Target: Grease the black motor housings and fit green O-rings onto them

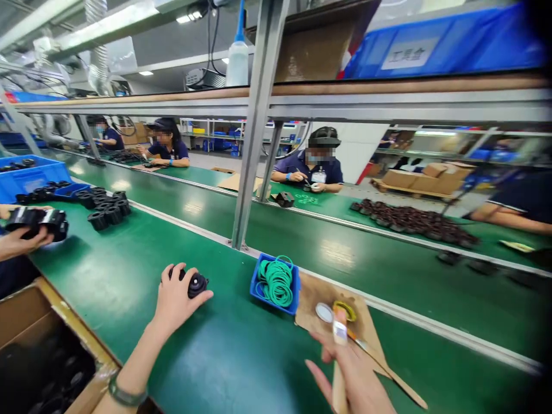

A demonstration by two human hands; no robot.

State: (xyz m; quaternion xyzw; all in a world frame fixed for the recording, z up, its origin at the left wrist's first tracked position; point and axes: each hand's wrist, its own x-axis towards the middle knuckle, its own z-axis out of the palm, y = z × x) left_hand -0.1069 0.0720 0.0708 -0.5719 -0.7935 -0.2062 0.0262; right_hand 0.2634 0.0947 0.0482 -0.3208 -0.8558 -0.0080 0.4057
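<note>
My left hand [176,299] is wrapped over a round black part [197,285] on the green bench, its fingers hiding much of the part. In my right hand [362,382], somewhat blurred, is a flat paintbrush [340,333] with a pale wooden handle, bristles pointing away from me. Just past the bristles, a yellow-rimmed open tin [350,310] and a whitish round lid [324,313] sit on stained cardboard [311,296]. A second, thinner brush [390,372] lies across the cardboard's edge. Between my hands stands a small blue bin [272,307] of green rubber rings [276,282].
At the left, a co-worker's hands [26,241] hold black parts near a cluster of black cylinders [110,210]. An open carton [81,333] with dark parts is at lower left. A metal post [252,149] rises behind the bin. Co-workers sit across the bench.
</note>
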